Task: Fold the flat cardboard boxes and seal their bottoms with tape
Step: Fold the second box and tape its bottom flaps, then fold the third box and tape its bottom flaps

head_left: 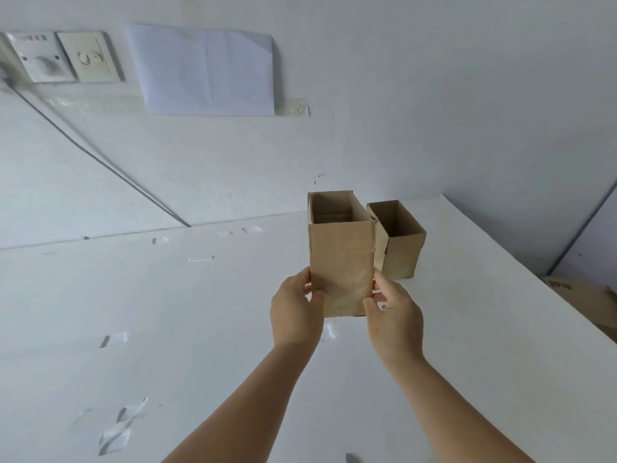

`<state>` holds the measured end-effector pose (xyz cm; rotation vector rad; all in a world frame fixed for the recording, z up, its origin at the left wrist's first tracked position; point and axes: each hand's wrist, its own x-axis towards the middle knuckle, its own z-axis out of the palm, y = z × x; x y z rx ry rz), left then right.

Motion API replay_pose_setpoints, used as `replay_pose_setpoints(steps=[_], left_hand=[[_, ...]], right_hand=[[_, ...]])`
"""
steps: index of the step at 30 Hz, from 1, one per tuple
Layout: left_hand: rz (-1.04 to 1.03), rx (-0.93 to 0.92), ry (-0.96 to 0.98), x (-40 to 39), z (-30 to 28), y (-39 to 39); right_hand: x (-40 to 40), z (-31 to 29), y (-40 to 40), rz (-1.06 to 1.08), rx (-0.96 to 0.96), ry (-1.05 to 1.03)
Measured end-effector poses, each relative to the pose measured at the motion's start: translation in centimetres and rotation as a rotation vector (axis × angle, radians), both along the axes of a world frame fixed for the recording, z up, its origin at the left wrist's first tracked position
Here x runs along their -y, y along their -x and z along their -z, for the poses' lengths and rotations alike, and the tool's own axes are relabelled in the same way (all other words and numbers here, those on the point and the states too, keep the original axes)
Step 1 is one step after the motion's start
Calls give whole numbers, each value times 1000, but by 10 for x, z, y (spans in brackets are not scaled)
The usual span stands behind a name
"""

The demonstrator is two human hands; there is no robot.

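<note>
Holding a folded cardboard box [340,262] upright with both hands over the white table [167,295].

On the far left of the wall are two switch plates [63,56], and beside them a folded sheet of white paper [207,70] is fixed to the wall; a dark cable [100,158] runs down from the plates to the table edge. Loose strips of clear tape [117,429] lie on the table at the lower left. The left hand [295,305] grips the lower left edge of the box, with the thumb on the front face. The box is open at the top, and shiny tape covers its lower front. The right hand [394,315] grips the lower right edge in the same way. Just behind, to the right, a second open box [400,242] stands on the table. At the far right edge, brown cardboard [587,299] lies lower than the table.
</note>
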<state>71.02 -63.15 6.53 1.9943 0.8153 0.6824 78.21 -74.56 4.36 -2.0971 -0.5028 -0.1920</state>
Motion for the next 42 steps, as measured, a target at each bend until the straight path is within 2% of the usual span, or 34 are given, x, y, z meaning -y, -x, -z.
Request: replay_pose_setpoints(steps=[3,10,25,32,37,42], left_hand=[[-42,-71,-39,-4,20,-30],[-61,-143,65,-6,55,-70],[-5,-234,59,-11,59,-106],[166,-496,-163,-9,50,-81],[250,-647,-413,-4,38,-36],[239,-695,-495,-9,36,25]], right_hand=[[-5,16,-27,-28,-55,61],[-13,53,-66,-96,-140,156],[-20,59,-94,-148,-211,171],[-12,52,-76,-163,-181,320],[-2,45,-47,-310,-11,578],[-5,32,-2,-447,70,729]])
